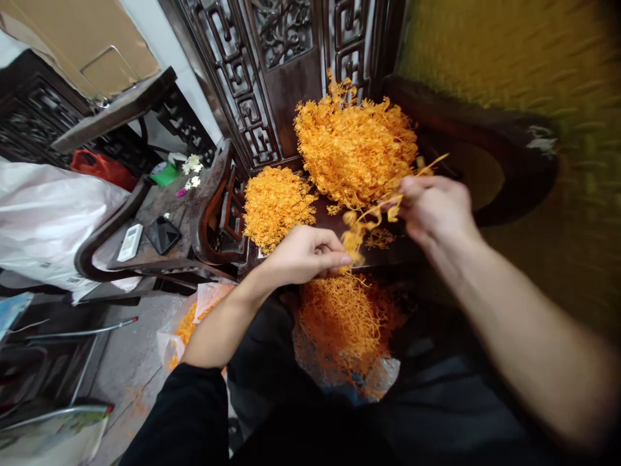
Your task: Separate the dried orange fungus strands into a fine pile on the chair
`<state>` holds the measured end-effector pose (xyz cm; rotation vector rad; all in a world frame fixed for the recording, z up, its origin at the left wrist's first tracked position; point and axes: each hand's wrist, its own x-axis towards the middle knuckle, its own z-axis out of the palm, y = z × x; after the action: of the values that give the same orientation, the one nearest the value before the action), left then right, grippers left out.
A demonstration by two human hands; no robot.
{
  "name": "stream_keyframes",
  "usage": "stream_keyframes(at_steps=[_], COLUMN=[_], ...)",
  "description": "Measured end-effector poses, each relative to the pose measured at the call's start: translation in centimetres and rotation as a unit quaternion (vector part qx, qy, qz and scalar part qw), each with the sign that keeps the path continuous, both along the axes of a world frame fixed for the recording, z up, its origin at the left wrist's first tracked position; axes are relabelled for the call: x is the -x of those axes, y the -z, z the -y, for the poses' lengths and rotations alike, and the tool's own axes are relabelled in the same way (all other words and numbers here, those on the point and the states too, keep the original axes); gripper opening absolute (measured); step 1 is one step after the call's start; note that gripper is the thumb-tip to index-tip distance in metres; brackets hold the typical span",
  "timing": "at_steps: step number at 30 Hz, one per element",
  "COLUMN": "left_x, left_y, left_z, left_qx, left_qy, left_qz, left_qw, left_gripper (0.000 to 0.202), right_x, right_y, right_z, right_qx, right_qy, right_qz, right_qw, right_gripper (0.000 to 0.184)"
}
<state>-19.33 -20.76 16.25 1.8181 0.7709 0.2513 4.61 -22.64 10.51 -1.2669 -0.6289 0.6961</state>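
Observation:
My left hand [310, 255] pinches the lower end of a curly orange sprig [354, 234] between thumb and fingertips. The thin stem of the same sprig runs up to my right hand [436, 204], whose fingers are closed on it, slightly blurred. Behind the hands, a large heap of orange sprigs [356, 149] rests on the dark wooden seat. A smaller, flatter orange pile [276, 208] lies to its left. Below my left hand, a bag full of tangled orange strands [339, 317] sits at my lap; its clear plastic edge shows.
A carved wooden backrest [291, 97] stands behind the heaps, and a curved armrest [514, 142] is at right. On the side table at left lie a white remote [130, 242], a black object [163, 234] and a green roll [165, 173]. Another bag of orange pieces [187, 323] is on the floor.

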Motion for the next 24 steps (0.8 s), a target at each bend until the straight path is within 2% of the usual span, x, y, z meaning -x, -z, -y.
stream_keyframes(at_steps=[1, 3, 5, 7, 9, 10, 12, 14, 16, 17, 18, 19, 21, 24], left_x=[0.3, 0.9, 1.6, 2.4, 2.9, 3.0, 2.5, 1.1, -0.7, -1.7, -2.6, -3.4, -4.5, -5.1], left_y=[0.2, 1.2, 3.1, 5.0, 6.3, 6.5, 6.2, 5.3, 4.4, 4.1, 4.1, 4.2, 4.8, 5.7], left_z=[-0.5, -2.9, -6.7, -10.5, -13.0, -13.5, -12.6, -9.9, -6.5, -4.9, -3.5, -2.4, -1.4, -1.8], left_qx=[-0.010, -0.100, -0.233, -0.310, -0.356, -0.380, -0.434, -0.484, -0.514, -0.535, -0.561, -0.580, -0.612, -0.640], left_qy=[-0.018, -0.103, -0.192, -0.257, -0.267, -0.263, -0.233, -0.153, -0.004, 0.071, 0.113, 0.126, 0.104, 0.071], left_qz=[0.008, 0.013, -0.029, -0.110, -0.186, -0.205, -0.180, -0.081, 0.022, 0.047, 0.055, 0.049, 0.023, 0.005], left_qw=[1.000, 0.990, 0.953, 0.909, 0.876, 0.863, 0.851, 0.858, 0.857, 0.840, 0.819, 0.803, 0.784, 0.765], left_gripper=[0.023, 0.020, 0.012, 0.012, 0.023, 0.029, 0.036, 0.032, 0.035, 0.041, 0.047, 0.046, 0.036, 0.031], right_x=[-0.9, -1.9, -1.8, -0.9, 0.0, 0.4, 1.1, 1.7, 2.3, 2.5, 2.8, 3.0, 3.3, 3.9], right_y=[-0.4, -1.2, -1.7, -2.0, -2.0, -2.0, -2.0, -1.9, -1.8, -1.6, -1.5, -1.3, -1.0, -0.4], right_z=[-0.1, 0.2, 0.8, 1.4, 1.6, 1.6, 1.5, 1.3, 1.2, 1.1, 1.1, 1.1, 1.1, 1.1], right_qx=[-0.001, 0.016, 0.045, 0.074, 0.091, 0.096, 0.097, 0.086, 0.064, 0.056, 0.050, 0.048, 0.051, 0.039], right_qy=[0.039, 0.062, 0.021, -0.025, -0.049, -0.059, -0.080, -0.103, -0.115, -0.118, -0.119, -0.118, -0.122, -0.114], right_qz=[-0.038, -0.099, -0.111, -0.104, -0.109, -0.119, -0.147, -0.175, -0.191, -0.196, -0.201, -0.207, -0.222, -0.241], right_qw=[0.999, 0.993, 0.993, 0.991, 0.989, 0.987, 0.981, 0.975, 0.973, 0.972, 0.971, 0.970, 0.966, 0.963], right_gripper=[0.027, 0.025, 0.021, 0.020, 0.019, 0.020, 0.021, 0.024, 0.026, 0.027, 0.029, 0.031, 0.035, 0.034])
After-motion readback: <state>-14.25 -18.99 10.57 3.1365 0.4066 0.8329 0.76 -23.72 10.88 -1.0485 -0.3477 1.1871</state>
